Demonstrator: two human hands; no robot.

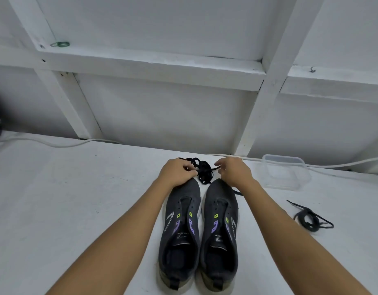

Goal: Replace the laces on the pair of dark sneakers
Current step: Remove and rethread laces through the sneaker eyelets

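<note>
White table w/ two laceless sneakers; both hands, left & right, pinch a black lace bundle, fingertips partly hidden. Heels cut off.

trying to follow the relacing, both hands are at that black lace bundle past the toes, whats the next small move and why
Probably pull the hands apart to work one end loose: the left hand and right hand pinch the knotted lace bundle, and both sneakers show bare eyelets.
</note>
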